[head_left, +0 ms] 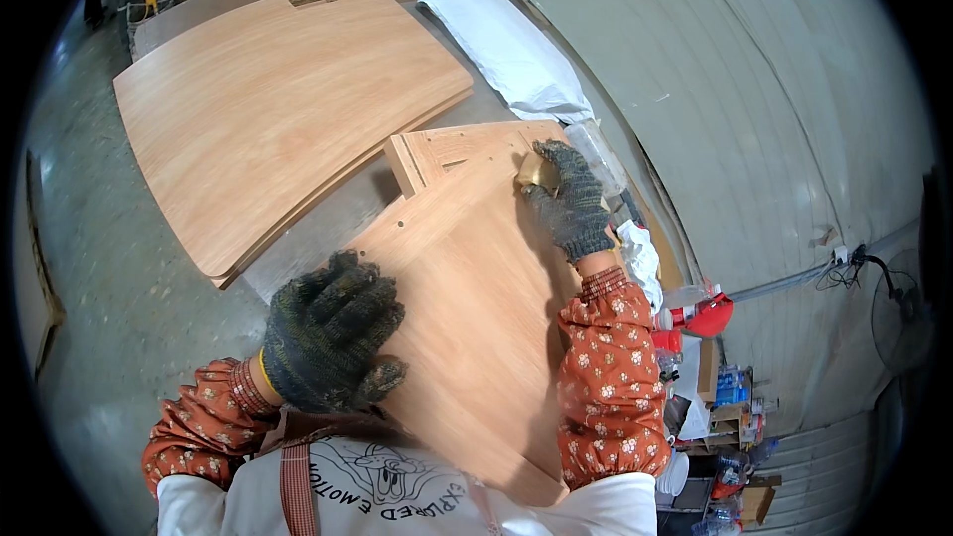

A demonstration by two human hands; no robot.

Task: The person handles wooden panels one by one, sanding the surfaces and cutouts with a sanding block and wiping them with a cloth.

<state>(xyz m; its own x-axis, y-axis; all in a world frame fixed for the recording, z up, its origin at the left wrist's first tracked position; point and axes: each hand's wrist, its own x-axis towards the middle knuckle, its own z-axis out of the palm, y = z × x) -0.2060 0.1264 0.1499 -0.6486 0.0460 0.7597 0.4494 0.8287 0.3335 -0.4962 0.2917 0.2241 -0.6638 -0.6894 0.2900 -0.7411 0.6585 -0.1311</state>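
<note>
A light wooden panel [476,308] with a raised frame piece at its far end lies in front of me. My left hand [333,333], in a dark knitted glove, rests on the panel's left edge with its fingers stretched out, holding nothing. Near the far right corner, my right hand [571,201], gloved alike, closes around a small yellowish-brown block [538,171] against the wood. The block's underside is hidden, and its exact kind is unclear. Small dark holes mark the frame piece [422,161] close to it.
Wide wooden boards [288,99], the top one with a slot, lie stacked at the far left. White wrapping [511,50] and a clear plastic container [596,159] line the table's right side. Beyond are a red-topped bottle [707,316], cluttered shelves [730,427] and a fan [898,308].
</note>
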